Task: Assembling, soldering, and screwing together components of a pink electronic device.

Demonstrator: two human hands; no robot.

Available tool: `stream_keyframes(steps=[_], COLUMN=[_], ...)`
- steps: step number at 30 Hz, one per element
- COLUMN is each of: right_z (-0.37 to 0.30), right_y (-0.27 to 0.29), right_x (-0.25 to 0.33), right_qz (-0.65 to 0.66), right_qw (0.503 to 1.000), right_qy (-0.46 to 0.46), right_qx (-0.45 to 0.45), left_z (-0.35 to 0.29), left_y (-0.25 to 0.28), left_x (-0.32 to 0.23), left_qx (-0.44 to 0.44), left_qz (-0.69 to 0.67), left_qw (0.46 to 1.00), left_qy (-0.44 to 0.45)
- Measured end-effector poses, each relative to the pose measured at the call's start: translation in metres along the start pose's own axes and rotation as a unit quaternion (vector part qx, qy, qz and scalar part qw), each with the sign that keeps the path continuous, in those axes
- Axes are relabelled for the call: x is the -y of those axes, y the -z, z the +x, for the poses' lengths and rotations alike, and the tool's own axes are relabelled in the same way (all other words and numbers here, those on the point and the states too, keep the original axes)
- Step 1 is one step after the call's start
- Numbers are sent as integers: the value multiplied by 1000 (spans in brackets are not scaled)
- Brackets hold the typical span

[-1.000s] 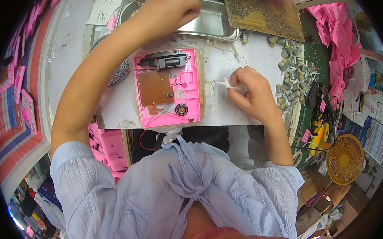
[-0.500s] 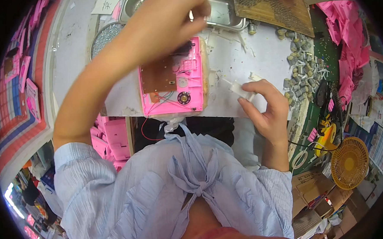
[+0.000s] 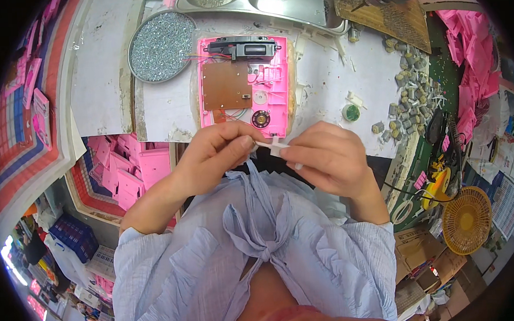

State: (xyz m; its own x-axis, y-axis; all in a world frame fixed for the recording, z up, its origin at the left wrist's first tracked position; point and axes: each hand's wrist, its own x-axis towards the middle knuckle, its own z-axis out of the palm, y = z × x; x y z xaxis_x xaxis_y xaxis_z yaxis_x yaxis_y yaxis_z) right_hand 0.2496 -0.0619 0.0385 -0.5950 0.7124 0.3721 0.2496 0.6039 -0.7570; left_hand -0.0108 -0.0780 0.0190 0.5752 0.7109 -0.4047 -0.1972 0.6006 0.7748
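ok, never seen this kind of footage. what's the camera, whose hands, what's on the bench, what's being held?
There is no machine here: a person works with two bare hands. The single view comes from a wide fisheye camera worn on the person's head, looking down, so straight edges bend near the rim and the person's light blue shirt fills the bottom.

The left hand and the right hand meet just above the shirt and together pinch a small white plastic part.

On the white worktop lies an open pink plastic housing with a brown circuit board and thin wires inside. To its left sits a round tray of small screws. Metal trays stand at the far edge, and small grey parts are scattered to the right.
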Motion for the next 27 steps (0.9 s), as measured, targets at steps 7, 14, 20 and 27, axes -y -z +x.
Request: stream_keyframes(steps=[7,14,20,27], right_z=[-18,-24,-41,-42], right_y=[-12,-6,2,1], right_x=[-11,-12,-17,-21], right_qz=[146,274,273,285], right_qw=[988,953,943,937], right_qy=[-53,-112,-123,-132], right_qx=[-7,-71,-147,-156], left_z=[12,96,95,92], left_y=[1,6,11,12], left_x=[-42,-34,-36,-34], left_qx=[72,-85,-74,40], left_qz=[292,718,621,700], left_qw=[954,657,750,654], left_qy=[5,-212,-214,-284])
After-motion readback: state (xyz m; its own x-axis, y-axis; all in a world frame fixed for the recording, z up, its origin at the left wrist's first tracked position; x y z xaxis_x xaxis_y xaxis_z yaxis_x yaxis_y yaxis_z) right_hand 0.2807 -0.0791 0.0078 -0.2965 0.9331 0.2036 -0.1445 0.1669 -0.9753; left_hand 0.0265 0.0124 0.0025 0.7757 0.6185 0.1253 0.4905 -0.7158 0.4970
